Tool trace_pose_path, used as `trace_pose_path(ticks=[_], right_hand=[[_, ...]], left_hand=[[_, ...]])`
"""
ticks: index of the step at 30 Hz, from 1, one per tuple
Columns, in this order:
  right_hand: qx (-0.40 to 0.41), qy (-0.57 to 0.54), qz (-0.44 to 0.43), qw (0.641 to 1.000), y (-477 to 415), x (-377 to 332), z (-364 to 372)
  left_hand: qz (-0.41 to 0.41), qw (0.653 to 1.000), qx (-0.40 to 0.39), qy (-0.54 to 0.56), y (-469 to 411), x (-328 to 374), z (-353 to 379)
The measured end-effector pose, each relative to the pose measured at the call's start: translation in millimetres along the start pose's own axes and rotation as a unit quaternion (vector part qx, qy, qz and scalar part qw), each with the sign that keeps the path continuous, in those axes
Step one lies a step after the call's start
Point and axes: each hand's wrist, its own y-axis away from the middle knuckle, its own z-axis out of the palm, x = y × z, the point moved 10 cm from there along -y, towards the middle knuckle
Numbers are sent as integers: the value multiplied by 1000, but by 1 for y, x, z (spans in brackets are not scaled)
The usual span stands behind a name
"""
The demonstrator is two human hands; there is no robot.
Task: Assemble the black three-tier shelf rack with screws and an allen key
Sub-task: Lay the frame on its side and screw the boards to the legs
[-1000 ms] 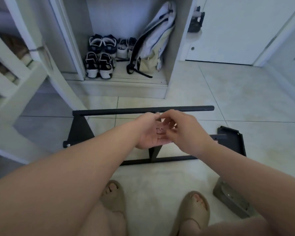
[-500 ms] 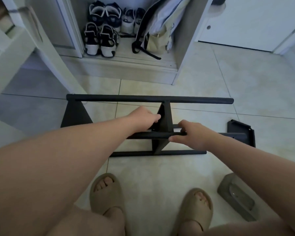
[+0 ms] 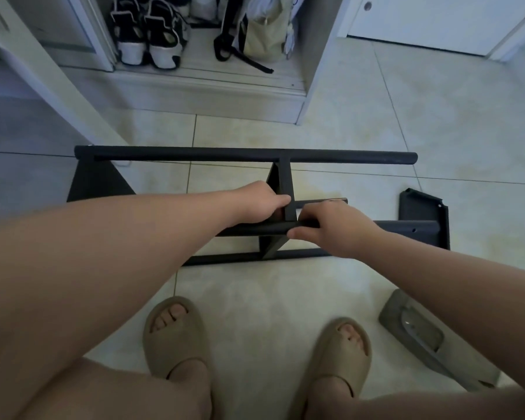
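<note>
Partly behind rack (image 3: pixel 246 154), left hand (image 3: pixel 259 204): grip unclear; right hand (image 3: pixel 337 230) clasps near rail (image 3: pixel 250 230).

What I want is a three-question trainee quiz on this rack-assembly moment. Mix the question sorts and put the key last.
1. True or false: the right hand grips a black bar of the rack.
2. Where does the grey tray lie? A) on the floor beside the right slipper; B) among the sneakers in the closet; C) across the rack's top bar.
3. Fill in: the ____ hand holds the upright piece at the rack's middle.
Key: 1 true; 2 A; 3 left hand.
</note>
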Motion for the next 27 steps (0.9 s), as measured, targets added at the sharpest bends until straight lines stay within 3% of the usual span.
trace_pose_path(ticks=[6, 16, 18, 22, 27], right_hand=[[-16, 15, 1, 1000, 23, -3, 13], [-75, 25, 39, 996, 76, 4, 52], [-41, 35, 50, 997, 82, 10, 49], [124, 140, -26, 982, 87, -1, 21], [62, 166, -37, 983, 69, 7, 29]], left_hand=[[1, 999, -45, -11, 16, 1, 18], [-44, 975, -208, -60, 50, -8, 79], [-54, 969, -233, -57, 54, -9, 85], [-74, 956, -281, -43, 55, -12, 90], [-99, 940, -326, -21, 56, -17, 95]])
